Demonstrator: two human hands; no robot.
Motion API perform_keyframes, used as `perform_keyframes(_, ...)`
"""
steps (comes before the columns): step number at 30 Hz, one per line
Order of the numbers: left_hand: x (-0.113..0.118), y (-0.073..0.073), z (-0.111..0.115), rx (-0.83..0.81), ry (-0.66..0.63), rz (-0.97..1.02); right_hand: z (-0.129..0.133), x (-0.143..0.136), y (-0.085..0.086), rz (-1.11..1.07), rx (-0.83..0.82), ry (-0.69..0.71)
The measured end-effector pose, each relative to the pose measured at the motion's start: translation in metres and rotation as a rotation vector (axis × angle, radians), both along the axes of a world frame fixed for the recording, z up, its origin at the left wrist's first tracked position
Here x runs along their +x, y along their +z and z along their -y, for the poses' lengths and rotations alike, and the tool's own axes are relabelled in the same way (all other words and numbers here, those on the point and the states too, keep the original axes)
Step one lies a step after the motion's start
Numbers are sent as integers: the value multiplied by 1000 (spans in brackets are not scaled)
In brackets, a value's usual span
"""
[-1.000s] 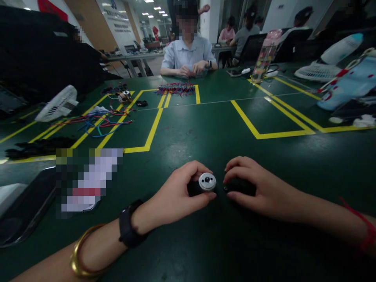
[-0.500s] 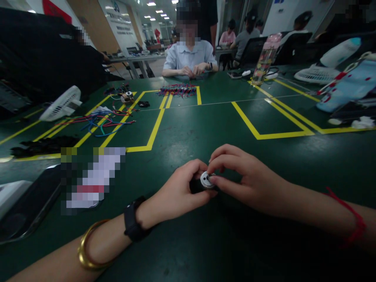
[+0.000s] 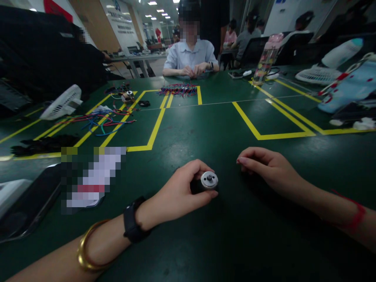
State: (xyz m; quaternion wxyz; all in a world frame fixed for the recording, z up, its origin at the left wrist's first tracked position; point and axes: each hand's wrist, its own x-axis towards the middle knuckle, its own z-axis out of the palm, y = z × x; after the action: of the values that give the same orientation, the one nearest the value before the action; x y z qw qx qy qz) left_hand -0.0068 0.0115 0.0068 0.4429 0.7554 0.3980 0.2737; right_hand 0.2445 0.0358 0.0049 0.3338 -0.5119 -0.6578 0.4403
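A small round electric motor (image 3: 209,180) stands upright on the green table, its silver end with a dark centre shaft and small holes facing up. My left hand (image 3: 186,184) is wrapped around its side, thumb in front and fingers behind. My right hand (image 3: 266,166) is apart from the motor, to its right and just over the table. Its thumb and fingertips are pressed together. Whether a small part sits between them cannot be made out.
Wires (image 3: 108,119), a white fan (image 3: 63,102) and a phone (image 3: 29,207) lie at the left. A wire bundle (image 3: 179,90) is near a seated person (image 3: 190,58) opposite. A bottle (image 3: 266,58) and another fan (image 3: 320,74) stand at the right. Yellow tape (image 3: 284,137) marks the table.
My right hand has let go of the motor's top and moved right, uncovering the silver end. My left hand keeps the motor in about the same place.
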Motion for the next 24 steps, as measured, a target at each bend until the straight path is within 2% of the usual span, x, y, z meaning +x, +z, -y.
perform_keyframes(2, 0, 0, 0, 0, -4, 2, 1, 2, -3, -26, -2, -10)
perform_keyframes(8, -1, 1, 1, 11, -4, -19, 6, 3, 0, 48, 41, 83)
perform_keyframes(13, 0, 0, 2, 13, 4, -2, 5, -7, 2, 263, 208, 234)
perform_keyframes(16, 1, -1, 2, 30, 21, -20, 4, -21, 13, 367, 265, 357)
perform_keyframes(19, 1, -2, 1, 36, 31, -26, 4, -37, 30, 269, 354, 337)
perform_keyframes(24, 1, -4, 0, 62, 46, -41, 4, -52, 50, 273, 466, 443)
